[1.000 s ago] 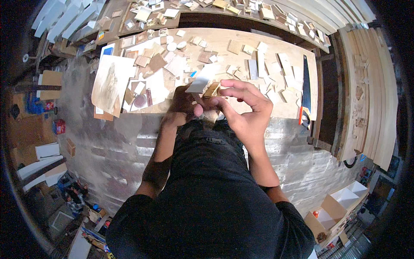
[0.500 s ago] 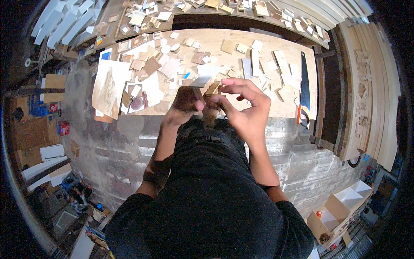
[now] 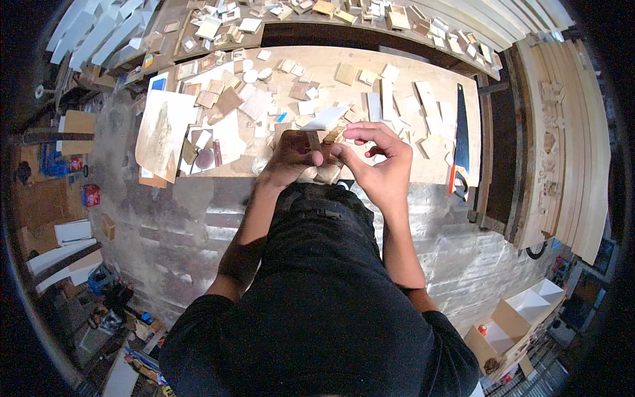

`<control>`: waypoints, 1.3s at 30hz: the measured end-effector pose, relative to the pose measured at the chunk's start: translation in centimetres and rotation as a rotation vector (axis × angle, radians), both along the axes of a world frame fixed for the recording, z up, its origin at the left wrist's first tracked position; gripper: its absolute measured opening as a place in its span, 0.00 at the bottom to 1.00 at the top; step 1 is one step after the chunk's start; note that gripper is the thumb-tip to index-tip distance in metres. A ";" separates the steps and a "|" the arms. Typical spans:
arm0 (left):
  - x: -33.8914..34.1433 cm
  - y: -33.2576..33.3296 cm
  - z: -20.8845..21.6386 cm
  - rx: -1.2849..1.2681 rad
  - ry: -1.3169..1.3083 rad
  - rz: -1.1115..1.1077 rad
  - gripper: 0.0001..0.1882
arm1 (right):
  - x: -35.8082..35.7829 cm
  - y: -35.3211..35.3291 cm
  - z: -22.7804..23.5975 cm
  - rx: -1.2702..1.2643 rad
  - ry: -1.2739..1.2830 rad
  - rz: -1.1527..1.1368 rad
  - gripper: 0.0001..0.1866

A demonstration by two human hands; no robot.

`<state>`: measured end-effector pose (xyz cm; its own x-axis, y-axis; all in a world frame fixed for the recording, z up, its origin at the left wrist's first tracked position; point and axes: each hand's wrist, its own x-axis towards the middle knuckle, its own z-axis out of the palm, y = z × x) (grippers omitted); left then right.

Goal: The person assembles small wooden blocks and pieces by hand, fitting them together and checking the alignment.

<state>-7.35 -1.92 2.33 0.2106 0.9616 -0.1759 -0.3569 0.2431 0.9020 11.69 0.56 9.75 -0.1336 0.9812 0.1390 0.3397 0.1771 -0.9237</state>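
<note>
My left hand (image 3: 291, 159), mostly in shadow, is closed on a small white-faced board piece (image 3: 325, 119) that slants up over the front of the workbench. Between the thumb and fingertips of my right hand (image 3: 382, 157) is a small light-brown wooden piece (image 3: 335, 135), close beside the board piece. Whether the two pieces touch, I cannot tell. Under my hands, near the bench's front edge, lie pale wood bits (image 3: 327, 173), partly hidden by my left hand.
Wood offcuts cover much of the workbench (image 3: 251, 169). A handsaw (image 3: 462, 132) lies along its right side, and a large stained board (image 3: 162, 132) overhangs the left. Behind is a shelf (image 3: 188, 49) with small wooden pieces; long planks (image 3: 582, 152) are stacked at right.
Both hands stay close together. The white-faced board piece has shifted slightly right and up with my left hand, and the view has moved a little against the bench.
</note>
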 end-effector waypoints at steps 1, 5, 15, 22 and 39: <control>0.0 0.1 0.0 -0.011 0.026 -0.012 0.21 | 0.1 0.1 0.0 -0.011 -0.002 0.002 0.12; 0.1 0.3 -1.4 0.083 -0.018 -0.008 0.15 | 0.7 0.5 -0.5 -0.096 0.013 0.002 0.12; 0.6 1.4 -5.1 0.110 0.383 0.097 0.23 | 8.4 2.0 -2.5 -0.271 0.177 -0.212 0.09; 1.3 2.5 -11.9 0.048 0.773 -0.043 0.35 | 11.5 1.6 -4.3 -0.336 0.213 -0.299 0.09; 3.2 2.1 -27.3 -0.141 0.673 -0.026 0.22 | 15.7 1.0 -6.4 -0.367 0.282 -0.331 0.07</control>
<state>-4.16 0.15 -24.93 0.0346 0.9161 -0.3993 0.2775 0.3751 0.8845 27.40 1.60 3.37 0.1827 0.9551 -0.2332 0.0541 -0.2466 -0.9676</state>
